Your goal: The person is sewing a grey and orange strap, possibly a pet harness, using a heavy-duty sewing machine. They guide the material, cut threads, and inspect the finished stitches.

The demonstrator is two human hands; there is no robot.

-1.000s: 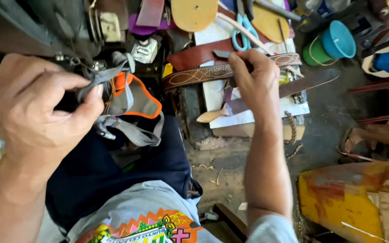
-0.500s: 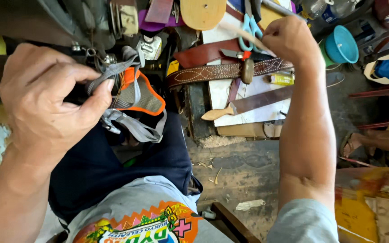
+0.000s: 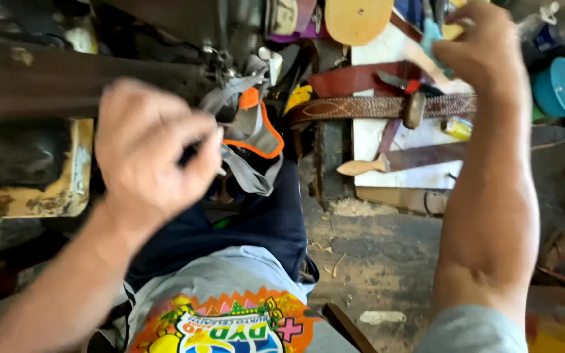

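Observation:
My left hand (image 3: pixel 152 153) is closed in a pinch on a grey strap (image 3: pixel 230 98) that belongs to a grey fabric piece with orange trim (image 3: pixel 259 134). The piece hangs over my lap, beside a dark metal machine (image 3: pixel 67 78). My right hand (image 3: pixel 485 46) is stretched out to the far upper right. Its fingers curl around the teal handle of a pair of scissors (image 3: pixel 431 33); the blades are hidden. Below that hand a brown embossed belt (image 3: pixel 361 108) lies across a white board (image 3: pixel 374 140).
A teal bowl (image 3: pixel 560 88) sits at the right edge. A tan wooden sole shape (image 3: pixel 358 19) lies at the top. A dark leather strip (image 3: pixel 426 157) crosses the board, and a small yellow object (image 3: pixel 456 127) lies near it. Dirt floor (image 3: pixel 374 255) with scraps is below.
My right hand has left the belt and moved up and away to the teal-handled scissors. My left hand has kept its pinch on the grey strap.

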